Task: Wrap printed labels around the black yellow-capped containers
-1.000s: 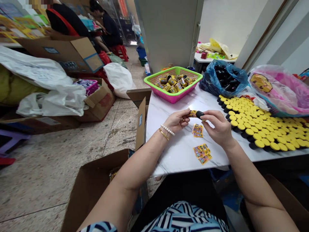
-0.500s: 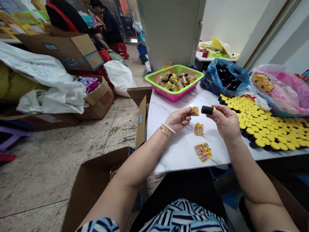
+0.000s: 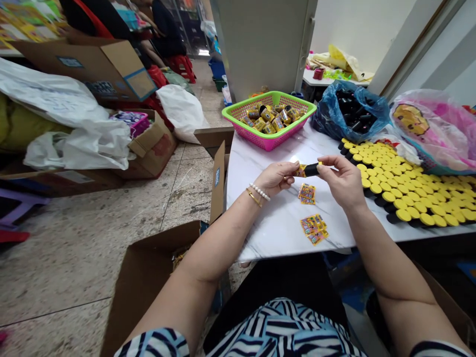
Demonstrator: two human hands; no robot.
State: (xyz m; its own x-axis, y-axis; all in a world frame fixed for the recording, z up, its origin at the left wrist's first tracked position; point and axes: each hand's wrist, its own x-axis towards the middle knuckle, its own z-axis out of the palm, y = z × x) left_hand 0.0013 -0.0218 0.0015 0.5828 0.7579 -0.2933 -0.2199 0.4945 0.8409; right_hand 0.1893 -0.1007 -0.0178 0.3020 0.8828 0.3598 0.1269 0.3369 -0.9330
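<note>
Above marble tabletop [image 3: 282, 233], black tube [image 3: 311, 169] horizontal

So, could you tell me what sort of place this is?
Probably a small hand-assembly workshop: rows of yellow-capped black tubes on a marble-topped table, a pink-and-green basket of labelled tubes, and cardboard boxes.

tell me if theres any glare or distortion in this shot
In the head view, glare whitens the marble tabletop just beyond the left hand; also in the head view, wide-angle distortion makes the tall pale cabinet lean and stretches the left forearm.
</note>
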